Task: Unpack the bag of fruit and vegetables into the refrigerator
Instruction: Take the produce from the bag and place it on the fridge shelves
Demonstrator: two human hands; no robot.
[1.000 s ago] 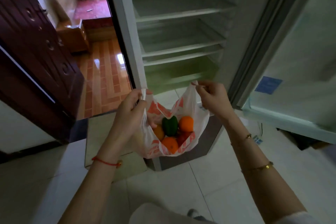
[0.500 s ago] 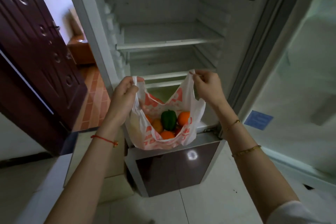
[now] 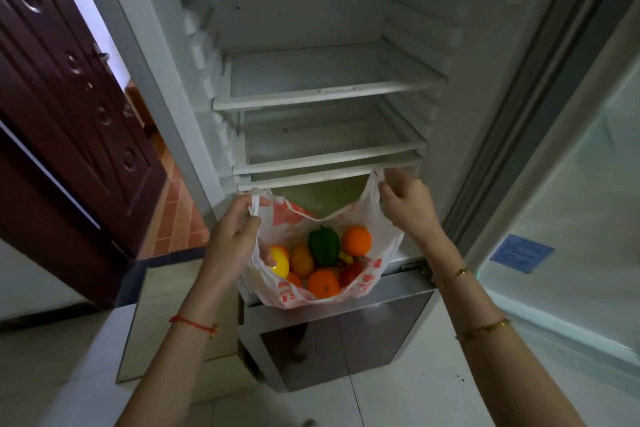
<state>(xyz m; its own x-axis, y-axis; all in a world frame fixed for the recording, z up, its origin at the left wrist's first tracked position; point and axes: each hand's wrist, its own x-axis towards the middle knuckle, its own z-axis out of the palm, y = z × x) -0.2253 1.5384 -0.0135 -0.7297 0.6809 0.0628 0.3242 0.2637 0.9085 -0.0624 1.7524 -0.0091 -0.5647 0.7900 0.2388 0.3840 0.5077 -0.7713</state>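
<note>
Left hand [image 3: 230, 236] and right hand [image 3: 405, 204] each pinch bag [image 3: 287, 295] handle, mouth spread. Pepper [image 3: 323, 246], oranges inside. Fridge shelves [image 3: 311, 97] bare; unpacking not begun.

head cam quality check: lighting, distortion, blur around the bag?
Head view: dim and underexposed, fridge interior grey and unlit; brightest patch is daylight through the doorway at left. Wide-angle bend curves the fridge door and frame edges. The bag and both hands, left and right, are fairly sharp; produce colours read clearly. Faint reflection on the glossy lower drawer front.
</note>
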